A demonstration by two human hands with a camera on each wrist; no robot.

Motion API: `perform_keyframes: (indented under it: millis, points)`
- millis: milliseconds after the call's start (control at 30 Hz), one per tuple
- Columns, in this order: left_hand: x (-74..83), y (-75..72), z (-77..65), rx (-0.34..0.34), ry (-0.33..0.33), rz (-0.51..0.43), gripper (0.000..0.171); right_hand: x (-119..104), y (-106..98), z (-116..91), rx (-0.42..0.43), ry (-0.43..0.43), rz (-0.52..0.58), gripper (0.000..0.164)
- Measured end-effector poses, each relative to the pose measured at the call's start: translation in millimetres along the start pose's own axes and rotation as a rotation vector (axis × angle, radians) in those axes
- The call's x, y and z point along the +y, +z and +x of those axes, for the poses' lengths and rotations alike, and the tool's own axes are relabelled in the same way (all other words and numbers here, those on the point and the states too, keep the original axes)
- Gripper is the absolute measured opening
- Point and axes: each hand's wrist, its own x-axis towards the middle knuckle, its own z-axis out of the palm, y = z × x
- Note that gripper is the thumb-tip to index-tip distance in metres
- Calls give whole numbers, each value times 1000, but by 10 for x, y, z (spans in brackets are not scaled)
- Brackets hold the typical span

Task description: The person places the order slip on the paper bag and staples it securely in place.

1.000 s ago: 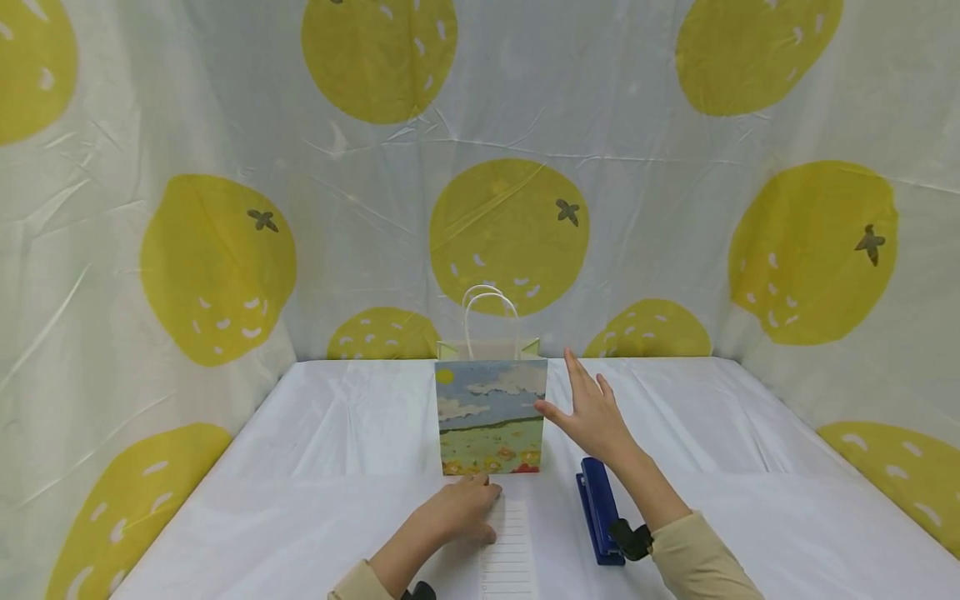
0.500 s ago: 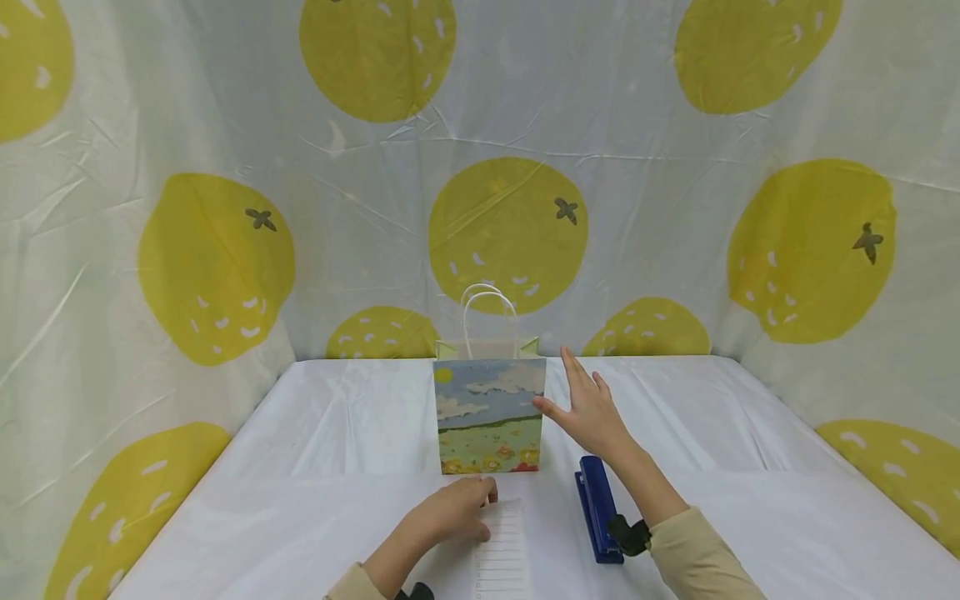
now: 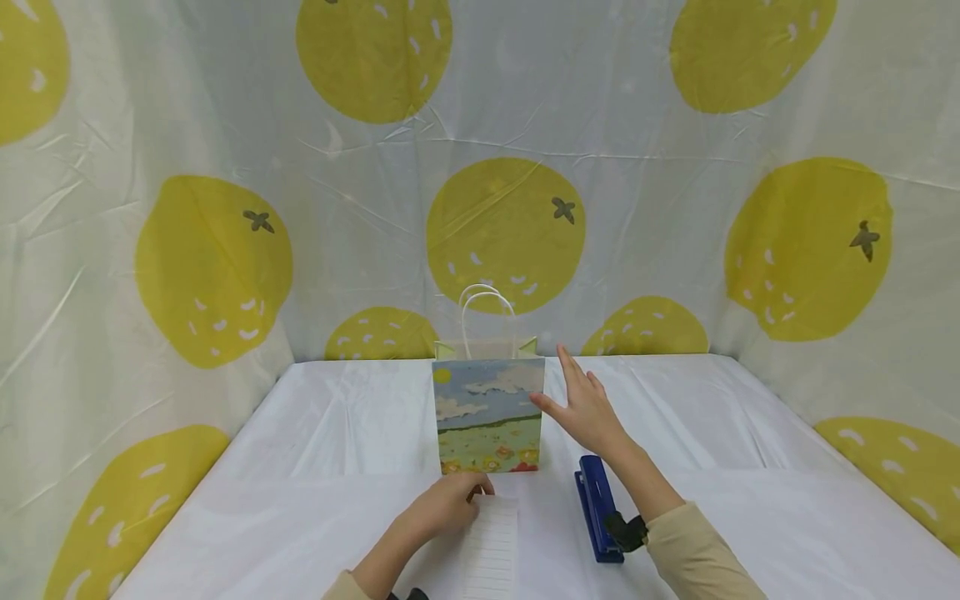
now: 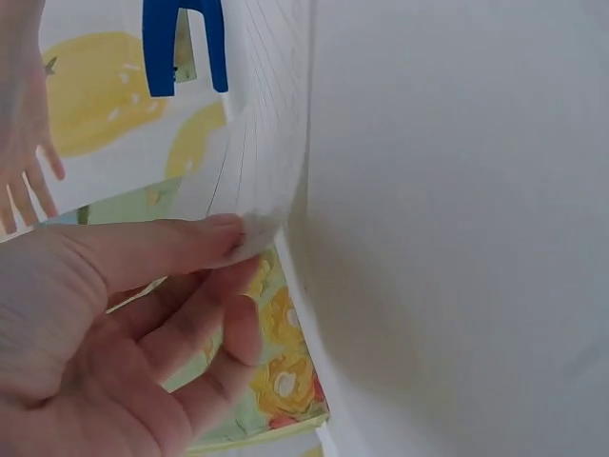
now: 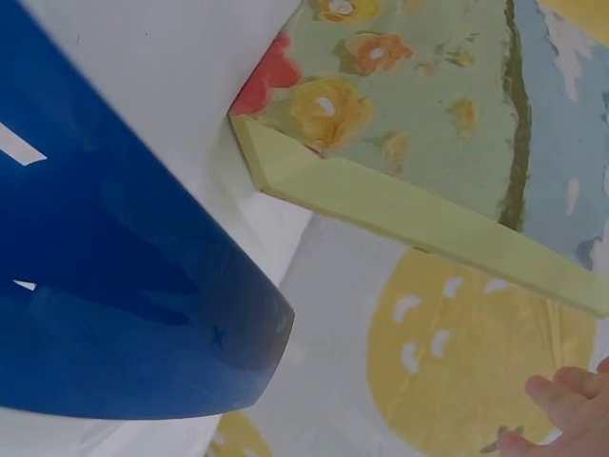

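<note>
My left hand [image 3: 450, 504] pinches the top left corner of a narrow lined paper slip [image 3: 491, 550], just in front of a small paper gift bag [image 3: 489, 417]. In the left wrist view, the thumb lies over the ruled side of the lined paper slip [image 4: 271, 114] and the fingers curl beneath, with that end bent up. My right hand [image 3: 588, 414], fingers spread, is raised at the bag's right side and holds nothing. Under the right forearm lies a dark blue stapler [image 3: 596, 504]. Only the fingers of my right hand [image 5: 576, 409] show in the right wrist view.
The bag stands upright, with white handles [image 3: 487, 312] and a painted meadow and sky on its front. A white cloth [image 3: 315, 500] covers the table. Behind it hangs a white curtain [image 3: 360, 208] printed with yellow lemons.
My left hand has shifted slightly left, drawing the paper slip left with it, and now pinches its corner. The right hand, the bag and the stapler have hardly moved.
</note>
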Motion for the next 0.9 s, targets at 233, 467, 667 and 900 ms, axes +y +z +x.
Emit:
perform_keyframes:
  millis: [233, 467, 667, 900]
  points:
    - [-45, -73, -26, 168, 30, -224, 12, -14, 4, 16, -3, 8, 44, 89]
    - [-54, -129, -26, 333, 28, -303, 15, -27, 13, 34, -10, 6, 68, 89]
    - [-21, -141, 23, 479, 38, -298, 15, -34, 27, 42, -11, 10, 93, 88]
    - [43, -179, 67, 630, 123, -348, 14, -46, 29, 55, -18, 27, 125, 87]
